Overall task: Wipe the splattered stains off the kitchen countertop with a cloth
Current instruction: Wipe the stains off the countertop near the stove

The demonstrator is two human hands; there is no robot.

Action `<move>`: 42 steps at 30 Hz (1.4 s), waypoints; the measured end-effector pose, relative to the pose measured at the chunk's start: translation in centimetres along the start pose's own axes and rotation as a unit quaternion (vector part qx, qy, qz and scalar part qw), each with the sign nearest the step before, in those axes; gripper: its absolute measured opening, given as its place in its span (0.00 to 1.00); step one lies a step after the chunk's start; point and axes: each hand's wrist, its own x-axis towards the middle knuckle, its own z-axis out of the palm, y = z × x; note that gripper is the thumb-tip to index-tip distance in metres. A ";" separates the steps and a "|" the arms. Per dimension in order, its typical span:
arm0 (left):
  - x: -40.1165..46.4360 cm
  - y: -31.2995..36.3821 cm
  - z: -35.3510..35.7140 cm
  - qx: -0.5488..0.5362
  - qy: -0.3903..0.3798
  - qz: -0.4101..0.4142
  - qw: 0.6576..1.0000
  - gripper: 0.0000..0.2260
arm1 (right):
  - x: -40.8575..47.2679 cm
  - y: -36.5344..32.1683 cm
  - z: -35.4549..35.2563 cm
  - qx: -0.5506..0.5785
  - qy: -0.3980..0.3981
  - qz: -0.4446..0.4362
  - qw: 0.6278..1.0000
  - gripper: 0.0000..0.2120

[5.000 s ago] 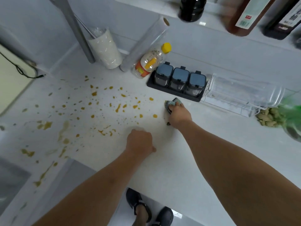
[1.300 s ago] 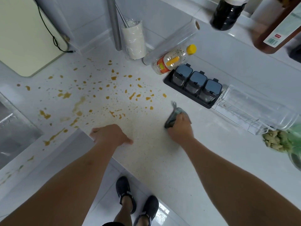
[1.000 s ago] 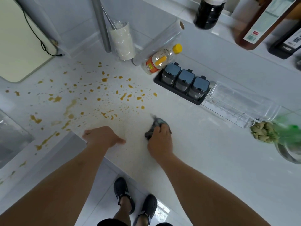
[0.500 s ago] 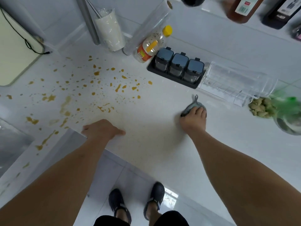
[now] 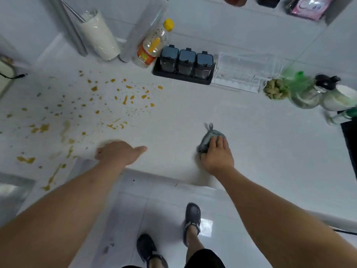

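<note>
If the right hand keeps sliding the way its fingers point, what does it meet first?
Bare countertop at first, then probably the clear plastic container by the wall; the right hand presses the cloth, and depth is uncertain.

the right hand [image 5: 216, 155] covers most of the grey cloth [image 5: 207, 139]. bottles [image 5: 235, 0] on the shelf are cut off by the top edge. the green bag [image 5: 295, 82] at right is motion-blurred.

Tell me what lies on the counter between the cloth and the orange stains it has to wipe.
Nothing visible does. The cloth sits under the right hand, and bare countertop runs from it leftward to the nearest orange stains. The left hand rests on the counter nearer the front edge, below that path rather than across it.
</note>
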 end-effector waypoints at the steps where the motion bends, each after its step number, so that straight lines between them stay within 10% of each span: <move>1: -0.1 -0.3 -0.2 0.003 0.010 0.020 1.000 0.57 | -0.1 2.4 -0.3 0.009 0.010 0.048 0.999 0.41; 6: -0.5 -1.0 0.2 0.035 0.045 0.048 0.997 0.54 | -2.2 6.1 0.0 0.107 0.032 0.260 0.959 0.41; 14: -0.9 -0.3 0.7 0.005 0.016 -0.003 1.000 0.55 | -5.8 -9.8 3.1 0.040 0.029 -0.036 0.998 0.40; 22: -4.9 7.1 -0.1 0.074 0.095 0.208 0.971 0.15 | -6.9 -2.5 3.0 0.060 0.018 -0.001 0.998 0.35; 31: -7.1 17.7 2.3 0.064 0.032 0.209 0.975 0.54 | -10.5 19.1 1.3 0.162 0.049 0.246 0.954 0.31; 42: -8.6 24.2 5.0 0.137 -0.035 0.197 0.970 0.69 | -3.5 28.9 -1.2 0.096 0.048 0.356 0.928 0.47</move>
